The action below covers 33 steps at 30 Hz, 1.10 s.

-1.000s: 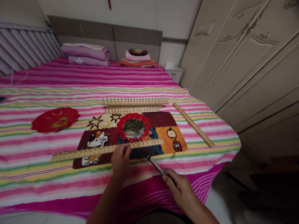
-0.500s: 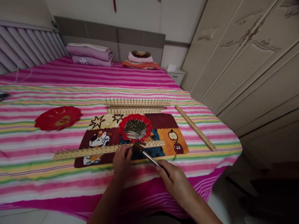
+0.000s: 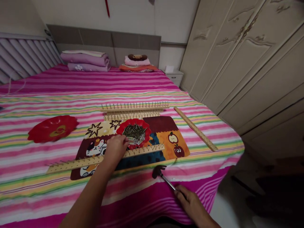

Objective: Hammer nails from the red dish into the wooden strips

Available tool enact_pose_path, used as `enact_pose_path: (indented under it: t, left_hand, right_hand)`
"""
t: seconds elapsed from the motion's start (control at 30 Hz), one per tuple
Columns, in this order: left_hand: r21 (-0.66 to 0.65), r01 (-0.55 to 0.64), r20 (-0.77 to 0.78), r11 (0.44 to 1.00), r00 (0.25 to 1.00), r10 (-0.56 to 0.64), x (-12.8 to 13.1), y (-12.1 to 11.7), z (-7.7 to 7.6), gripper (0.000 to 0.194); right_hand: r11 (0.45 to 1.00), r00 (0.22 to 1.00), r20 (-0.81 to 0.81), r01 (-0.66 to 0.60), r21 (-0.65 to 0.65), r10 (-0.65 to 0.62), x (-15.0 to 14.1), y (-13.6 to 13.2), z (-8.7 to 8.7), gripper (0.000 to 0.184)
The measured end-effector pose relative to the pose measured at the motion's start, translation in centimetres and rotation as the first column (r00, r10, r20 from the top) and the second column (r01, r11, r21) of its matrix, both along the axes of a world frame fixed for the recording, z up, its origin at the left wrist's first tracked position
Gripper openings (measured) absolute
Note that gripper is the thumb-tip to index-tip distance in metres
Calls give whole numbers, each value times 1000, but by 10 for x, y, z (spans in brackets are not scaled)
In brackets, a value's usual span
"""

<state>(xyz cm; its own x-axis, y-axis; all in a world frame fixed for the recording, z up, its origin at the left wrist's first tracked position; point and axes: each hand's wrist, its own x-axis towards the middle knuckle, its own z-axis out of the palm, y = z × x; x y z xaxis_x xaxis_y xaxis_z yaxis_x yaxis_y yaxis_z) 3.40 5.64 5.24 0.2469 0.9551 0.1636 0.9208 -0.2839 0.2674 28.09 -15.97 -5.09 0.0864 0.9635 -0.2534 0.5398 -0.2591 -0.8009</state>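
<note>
The bare left hand (image 3: 117,145) reaches over the near left rim of the small red scalloped plastic dish (image 3: 148,130) full of loose metal nails (image 3: 135,132), its fingers bent together at the nails; whether they pinch one cannot be told. Beneath that hand, a long pale wooden strip studded with upright nails (image 3: 76,163) runs out to both sides, across a patterned cat-and-apple mat (image 3: 152,160). The bare right hand (image 3: 187,199), lower and to the right, has its fingers wrapped round the handle of a dark-headed claw hammer (image 3: 168,182), the head nearer the left hand. Beyond the left hand lie more nail-studded wooden strips (image 3: 135,108); well to its left, a larger red scalloped plate (image 3: 42,129) rests on the striped bed (image 3: 133,83).
</note>
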Motion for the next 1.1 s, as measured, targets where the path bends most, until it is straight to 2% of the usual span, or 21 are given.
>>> enact_pose_path:
  t: [0.1,0.2,0.4,0.57,0.83,1.1]
  left_hand:
    - [-222,-13,-219,975,975,-37,16,22,9,14]
    - [-330,-47,-291,943,955,-55,23,33,13,17]
    - [-190,-125,-272,974,960,70,1,48,7,24]
    - [-206,-48,-298,977,954,-16,0,51,2,26]
    - [-195,-7,-353,981,933,-63,12,46,-1,25]
    - [-217,61,-406,974,902,-147,11,42,3,27]
  right_hand:
    - [1000,999,-41,11,1,-11,-1,2,-1,29]
    - [1000,999,-48,17,7,-17,-1,2,-3,28]
    - [1000,999,-49,4,-6,-4,-2,2,-5,28]
    - [1000,999,-51,12,-13,-13,-2,2,-7,28]
    - [1000,999,-47,-4,0,4,-2,2,-9,28]
    - [1000,1000,-30,8,1,-8,-2,3,-11,28]
